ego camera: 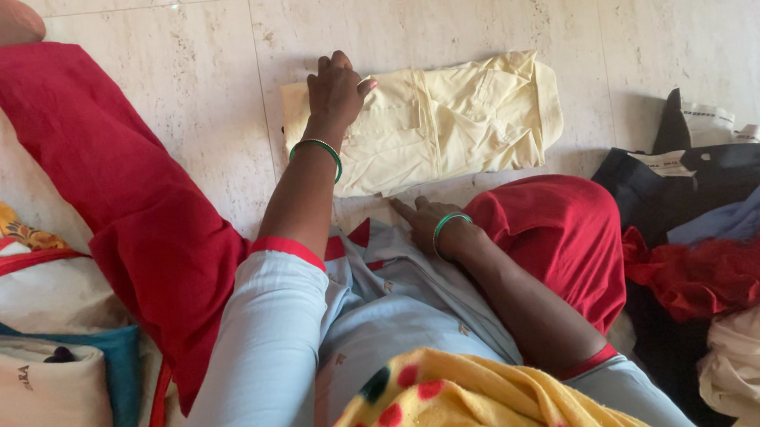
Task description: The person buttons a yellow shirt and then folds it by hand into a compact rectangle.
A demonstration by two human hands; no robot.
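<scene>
Marble floor (200,82): both hands press flat on folded cream shirt (454,118).

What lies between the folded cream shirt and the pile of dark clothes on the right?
In the head view, only bare marble floor lies between the folded cream shirt and the pile of dark clothes.

One folded pale-yellow cotton shirt (432,125), two hands, left (336,90) and right (432,222), two green bangles (316,150), one heap of unfolded clothes (727,245).
</scene>
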